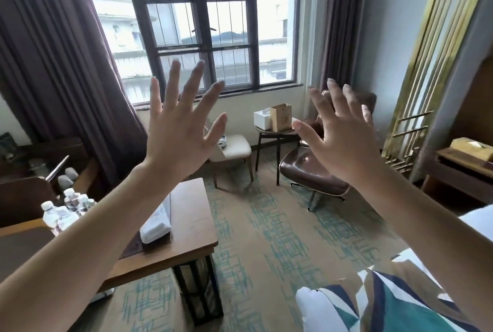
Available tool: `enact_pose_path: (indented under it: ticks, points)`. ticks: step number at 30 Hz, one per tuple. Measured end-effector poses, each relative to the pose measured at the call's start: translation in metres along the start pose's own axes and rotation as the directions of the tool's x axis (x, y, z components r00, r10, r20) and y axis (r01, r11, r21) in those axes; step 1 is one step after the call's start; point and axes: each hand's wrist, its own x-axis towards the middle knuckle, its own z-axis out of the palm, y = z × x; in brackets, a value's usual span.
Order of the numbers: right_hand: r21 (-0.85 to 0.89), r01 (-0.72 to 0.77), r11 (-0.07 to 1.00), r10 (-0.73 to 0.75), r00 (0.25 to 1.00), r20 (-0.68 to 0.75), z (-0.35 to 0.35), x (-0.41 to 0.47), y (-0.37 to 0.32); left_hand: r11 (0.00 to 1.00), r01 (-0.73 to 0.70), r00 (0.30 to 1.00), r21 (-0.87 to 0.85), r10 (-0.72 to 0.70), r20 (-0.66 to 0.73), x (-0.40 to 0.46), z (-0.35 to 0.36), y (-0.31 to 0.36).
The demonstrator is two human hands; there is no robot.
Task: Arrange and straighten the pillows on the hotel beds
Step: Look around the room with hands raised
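Note:
My left hand (181,123) is raised in front of the window with its fingers spread and nothing in it. My right hand (341,131) is raised at about the same height, fingers apart and empty too. At the bottom right corner lies a patterned cushion or bed runner (386,302) in teal, navy, brown and white, on the white bed (477,222). Both hands are well above and away from it. No plain pillow is visible.
A wooden desk (192,227) with a white folded cloth (157,227) and water bottles (66,209) stands at the left. Ahead are a white chair (234,147), a round side table (272,131) and a brown lounge chair (312,171). Patterned carpet lies between them.

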Motion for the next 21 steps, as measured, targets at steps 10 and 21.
enact_pose_path:
  ticks: [10, 21]
  points:
    - [-0.105, -0.091, 0.990, 0.083, 0.994, -0.075, 0.069, 0.114, 0.002, 0.993, -0.039, 0.990, -0.108, 0.053, 0.132, 0.095, 0.134, -0.060]
    - [-0.172, -0.213, 0.962, 0.194, 0.974, -0.120, 0.155, 0.212, 0.078, 0.967, -0.134, 0.982, -0.218, 0.160, 0.104, 0.189, 0.293, -0.041]
